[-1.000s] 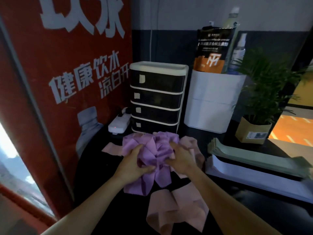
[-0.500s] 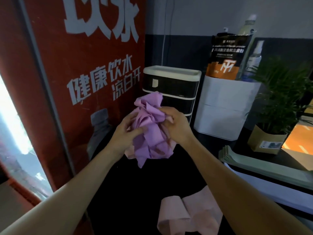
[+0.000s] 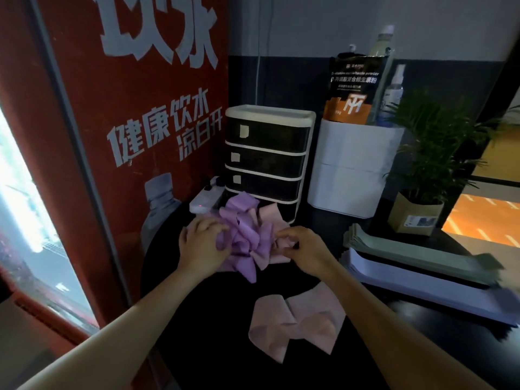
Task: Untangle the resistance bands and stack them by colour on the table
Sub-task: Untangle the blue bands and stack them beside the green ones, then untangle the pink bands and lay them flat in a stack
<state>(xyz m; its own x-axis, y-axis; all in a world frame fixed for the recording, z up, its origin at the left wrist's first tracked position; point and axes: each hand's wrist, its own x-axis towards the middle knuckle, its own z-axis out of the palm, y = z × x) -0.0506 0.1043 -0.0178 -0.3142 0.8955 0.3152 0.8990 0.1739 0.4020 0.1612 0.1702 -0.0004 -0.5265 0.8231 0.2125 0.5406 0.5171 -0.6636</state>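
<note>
A tangled bundle of purple resistance bands (image 3: 247, 237) with pink bands (image 3: 271, 218) mixed in lies on the black table (image 3: 213, 319), in front of the drawer unit. My left hand (image 3: 201, 244) grips the bundle's left side with curled fingers. My right hand (image 3: 305, 249) pinches a band at the bundle's right edge. A separate folded pink band (image 3: 295, 325) lies on the table nearer to me. Flat stacks of green bands (image 3: 416, 249) and pale lilac bands (image 3: 422, 280) lie on the right.
A small drawer unit (image 3: 267, 161) stands behind the bundle, with a white power strip (image 3: 205, 199) to its left. A white bin (image 3: 354, 167) holding a pouch and bottles, and a potted plant (image 3: 425, 175), stand at the back right. A red poster panel (image 3: 126, 136) walls the left.
The bundle, held up in both hands half a second ago, is down on the table by the drawer unit. Both hands came down with it and now hold its sides.
</note>
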